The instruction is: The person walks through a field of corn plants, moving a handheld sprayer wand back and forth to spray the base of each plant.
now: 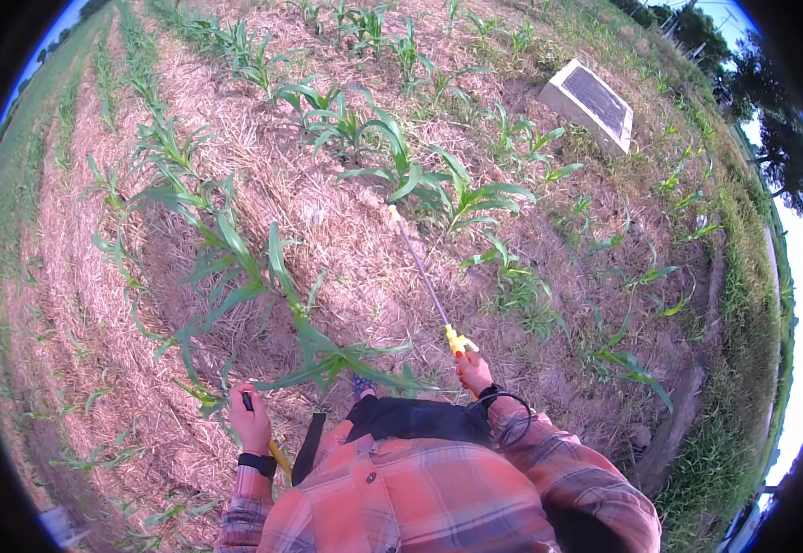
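My right hand (473, 372) is closed around the yellow grip of a spray wand (426, 279), in front of my waist. The thin metal tube points forward, and its pale yellow nozzle (393, 213) hovers near the base of a corn plant (464, 198). At lower left, my left hand (250, 426) is wrapped around a black-ended handle (247, 402), apparently a sprayer's pump lever. A yellow bar (281, 463) shows beside that wrist; whether it joins the handle is hidden. A dark hose (523, 426) loops by my right forearm.
Corn plants (235, 244) grow in rows ahead and left, some leaves reaching close to my legs. Dry straw (314, 217) covers the soil. A pale block with a dark top (595, 100) stands at upper right. Grass (742, 369) borders the right side.
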Action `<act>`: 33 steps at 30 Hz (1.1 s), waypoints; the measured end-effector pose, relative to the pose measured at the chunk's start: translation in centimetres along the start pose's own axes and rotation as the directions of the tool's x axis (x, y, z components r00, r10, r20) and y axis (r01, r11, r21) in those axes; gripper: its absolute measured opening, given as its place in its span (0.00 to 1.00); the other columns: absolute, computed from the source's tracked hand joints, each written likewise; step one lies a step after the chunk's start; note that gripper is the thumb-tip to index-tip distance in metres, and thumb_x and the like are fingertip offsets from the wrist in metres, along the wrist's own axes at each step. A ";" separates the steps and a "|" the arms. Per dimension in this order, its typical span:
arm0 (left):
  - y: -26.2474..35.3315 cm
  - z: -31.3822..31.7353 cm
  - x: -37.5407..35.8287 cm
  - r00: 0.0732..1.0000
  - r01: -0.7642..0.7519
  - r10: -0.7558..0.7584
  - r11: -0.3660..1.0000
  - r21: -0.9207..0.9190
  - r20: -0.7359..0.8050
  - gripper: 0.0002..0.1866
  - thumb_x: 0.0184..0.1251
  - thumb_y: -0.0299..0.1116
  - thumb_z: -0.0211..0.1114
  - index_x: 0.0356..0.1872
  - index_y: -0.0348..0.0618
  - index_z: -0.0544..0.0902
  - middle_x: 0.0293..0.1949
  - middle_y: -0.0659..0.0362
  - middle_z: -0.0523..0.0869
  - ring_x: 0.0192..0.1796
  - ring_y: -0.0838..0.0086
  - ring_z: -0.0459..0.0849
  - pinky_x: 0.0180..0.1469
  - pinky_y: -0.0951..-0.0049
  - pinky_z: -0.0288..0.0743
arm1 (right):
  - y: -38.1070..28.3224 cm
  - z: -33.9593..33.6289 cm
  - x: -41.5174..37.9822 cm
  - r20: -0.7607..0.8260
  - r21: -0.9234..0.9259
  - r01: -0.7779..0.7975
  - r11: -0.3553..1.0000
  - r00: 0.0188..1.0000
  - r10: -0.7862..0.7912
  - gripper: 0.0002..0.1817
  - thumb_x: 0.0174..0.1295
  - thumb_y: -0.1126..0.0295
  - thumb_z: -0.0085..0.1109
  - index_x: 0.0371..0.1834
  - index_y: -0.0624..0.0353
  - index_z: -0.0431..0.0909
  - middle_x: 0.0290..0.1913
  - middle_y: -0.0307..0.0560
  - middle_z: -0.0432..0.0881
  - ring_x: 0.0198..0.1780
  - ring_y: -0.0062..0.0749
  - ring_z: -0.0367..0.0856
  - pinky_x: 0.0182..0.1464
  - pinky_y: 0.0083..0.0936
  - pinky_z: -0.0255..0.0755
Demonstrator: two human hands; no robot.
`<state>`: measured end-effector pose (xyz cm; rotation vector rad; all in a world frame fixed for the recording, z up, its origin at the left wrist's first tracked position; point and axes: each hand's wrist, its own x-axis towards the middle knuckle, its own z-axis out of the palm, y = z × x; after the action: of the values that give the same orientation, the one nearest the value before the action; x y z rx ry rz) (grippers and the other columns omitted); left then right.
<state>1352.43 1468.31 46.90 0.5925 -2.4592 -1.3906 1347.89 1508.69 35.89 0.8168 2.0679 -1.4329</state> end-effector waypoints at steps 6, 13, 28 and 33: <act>-0.8 -0.2 2.8 0.987 0.160 -0.160 0.986 0.055 -0.012 0.03 0.56 0.24 0.49 0.32 0.39 0.68 0.25 0.58 0.71 0.26 0.77 0.68 0.29 0.78 0.63 | -6.7 3.7 1.9 0.295 -0.268 0.213 0.940 0.947 -0.131 0.18 0.57 0.54 0.43 0.27 0.59 0.71 0.17 0.38 0.71 0.16 0.22 0.68 0.18 0.21 0.62; 2.3 1.6 7.0 0.977 0.139 -0.122 0.986 0.090 -0.175 0.03 0.54 0.25 0.51 0.30 0.40 0.69 0.17 0.65 0.64 0.20 0.83 0.61 0.21 0.80 0.56 | -12.7 6.4 7.0 0.645 -0.261 0.337 0.905 0.758 -0.096 0.19 0.58 0.52 0.42 0.24 0.56 0.69 0.16 0.33 0.68 0.17 0.16 0.67 0.19 0.16 0.61; 8.7 8.9 18.2 0.952 0.119 -0.051 0.970 0.212 -0.303 0.05 0.53 0.27 0.52 0.31 0.40 0.70 0.17 0.56 0.72 0.20 0.71 0.72 0.24 0.73 0.65 | -22.7 -1.4 26.1 0.168 0.058 0.150 0.987 0.973 -0.157 0.13 0.56 0.57 0.46 0.27 0.55 0.71 0.14 0.35 0.68 0.11 0.21 0.65 0.12 0.20 0.58; 10.3 8.9 20.6 0.944 0.210 -0.147 0.959 0.191 -0.296 0.04 0.54 0.27 0.52 0.31 0.41 0.70 0.18 0.56 0.73 0.20 0.72 0.72 0.24 0.74 0.65 | -26.3 -4.6 29.5 0.064 0.168 0.251 0.953 0.962 -0.265 0.17 0.57 0.53 0.45 0.26 0.58 0.68 0.13 0.35 0.64 0.09 0.16 0.60 0.10 0.15 0.53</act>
<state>1328.26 1470.14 51.62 1.0123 -2.3887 -1.0115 1308.26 1511.71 34.17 0.5460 2.0733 -1.7596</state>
